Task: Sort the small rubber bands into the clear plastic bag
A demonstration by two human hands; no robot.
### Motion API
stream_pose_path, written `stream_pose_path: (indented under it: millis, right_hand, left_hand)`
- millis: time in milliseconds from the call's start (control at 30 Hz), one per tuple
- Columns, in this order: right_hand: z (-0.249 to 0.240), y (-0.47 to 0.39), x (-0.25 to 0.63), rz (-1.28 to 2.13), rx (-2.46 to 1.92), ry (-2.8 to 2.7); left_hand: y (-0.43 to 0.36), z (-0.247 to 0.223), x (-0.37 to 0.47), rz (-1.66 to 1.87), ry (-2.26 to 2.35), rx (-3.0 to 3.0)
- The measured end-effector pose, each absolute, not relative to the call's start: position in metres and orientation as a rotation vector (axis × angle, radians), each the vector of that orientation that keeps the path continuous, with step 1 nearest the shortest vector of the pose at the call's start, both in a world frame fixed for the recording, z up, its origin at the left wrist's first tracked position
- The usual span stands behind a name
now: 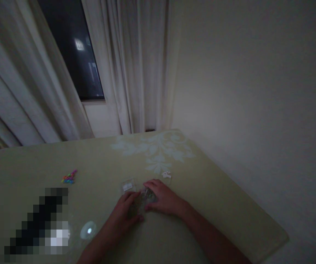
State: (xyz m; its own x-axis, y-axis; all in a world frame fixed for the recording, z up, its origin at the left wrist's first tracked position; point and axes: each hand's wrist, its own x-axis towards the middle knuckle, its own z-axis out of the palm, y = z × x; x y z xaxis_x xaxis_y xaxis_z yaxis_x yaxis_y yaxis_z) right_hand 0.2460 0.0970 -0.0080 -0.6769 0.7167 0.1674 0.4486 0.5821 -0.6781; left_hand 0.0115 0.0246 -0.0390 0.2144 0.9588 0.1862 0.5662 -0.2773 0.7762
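Between my hands, low over the table, is a small see-through container (148, 195) with greyish pieces that are too dim to make out. My left hand (125, 209) grips its left side, fingers curved on top and thumb below. From the right, my right hand (162, 196) curls round the other side, thumb toward me. Just beyond my left fingers lies a flat clear plastic case (127, 186) with a white label. A small white item (166, 174), maybe a tag with a string, lies past my right hand.
The table (215, 220) has a pale leaf pattern at its far corner. A pile of small colourful pieces (69, 177) lies to the left. Nearer are a shiny round disc (88, 230) and a blurred-out dark patch. Curtains (144, 66) and a wall (242, 91) stand behind.
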Motion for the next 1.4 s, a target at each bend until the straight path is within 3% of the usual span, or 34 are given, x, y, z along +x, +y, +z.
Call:
stream_pose_path:
  millis: [467,933,1400]
  right_hand:
    - [-0.017,0.084,0.212,0.787,-1.057,-2.355]
    - [-0.009,0.091,0.229,0.921,-0.831,-2.107]
    - [-0.009,0.08,0.218,0.726,-1.006,-2.464]
  left_hand:
    - [0.027,-0.04,0.025,0.99,1.532,1.884]
    - [0.024,-0.042,0.017,0.999,1.425,1.698]
    - [0.026,-0.034,0.028,0.966,1.536,1.909]
